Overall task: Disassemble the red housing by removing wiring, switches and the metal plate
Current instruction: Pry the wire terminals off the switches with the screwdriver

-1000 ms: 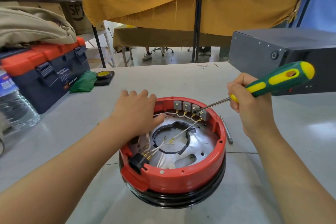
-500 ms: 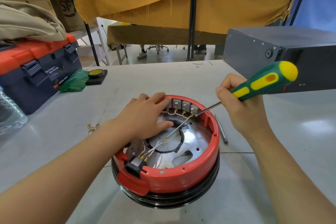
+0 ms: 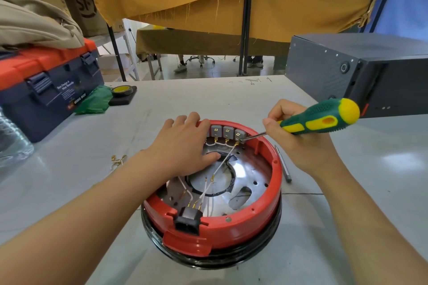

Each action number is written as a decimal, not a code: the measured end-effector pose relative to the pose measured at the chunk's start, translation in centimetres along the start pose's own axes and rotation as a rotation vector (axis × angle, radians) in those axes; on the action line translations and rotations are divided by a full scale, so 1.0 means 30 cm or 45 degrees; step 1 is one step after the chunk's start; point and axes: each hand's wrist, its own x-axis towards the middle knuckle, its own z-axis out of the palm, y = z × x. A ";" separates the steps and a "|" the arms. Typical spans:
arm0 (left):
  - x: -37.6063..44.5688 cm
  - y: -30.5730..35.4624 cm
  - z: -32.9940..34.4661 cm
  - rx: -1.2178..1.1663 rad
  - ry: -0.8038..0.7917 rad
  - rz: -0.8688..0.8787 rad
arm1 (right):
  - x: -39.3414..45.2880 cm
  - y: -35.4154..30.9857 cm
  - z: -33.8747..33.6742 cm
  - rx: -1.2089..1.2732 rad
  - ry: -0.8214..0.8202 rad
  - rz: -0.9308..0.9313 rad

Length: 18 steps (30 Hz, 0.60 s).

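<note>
A workshop: a toolbox (image 3: 46, 90) on a grey workbench (image 3: 208, 99), stacked cardboard boxes (image 3: 85, 11), cloth-draped tables behind.

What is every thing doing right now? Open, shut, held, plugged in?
Left hand: flat, pressing on the red housing.
Right hand: gripping the screwdriver.
Screwdriver: tip at the rightmost grey switch.
White wires: still plugged into the switches.
Metal plate: still inside the housing.
Toolbox: shut, latched.
</note>
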 end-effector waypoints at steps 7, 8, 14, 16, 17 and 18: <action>0.005 -0.002 0.040 -0.208 -0.034 0.159 | 0.000 0.009 0.002 -0.021 -0.003 0.034; 0.005 -0.006 0.043 -0.223 -0.034 0.160 | 0.000 0.008 0.005 -0.008 0.005 0.043; 0.004 -0.010 0.044 -0.320 -0.027 0.163 | 0.006 0.026 0.009 0.058 0.079 0.162; 0.003 -0.010 0.043 -0.339 -0.029 0.164 | 0.009 0.038 0.008 0.120 0.090 0.210; 0.004 -0.011 0.043 -0.343 -0.029 0.164 | 0.011 0.044 0.008 0.137 0.090 0.224; 0.004 -0.010 0.044 -0.343 -0.028 0.164 | 0.012 0.048 0.008 0.144 0.089 0.231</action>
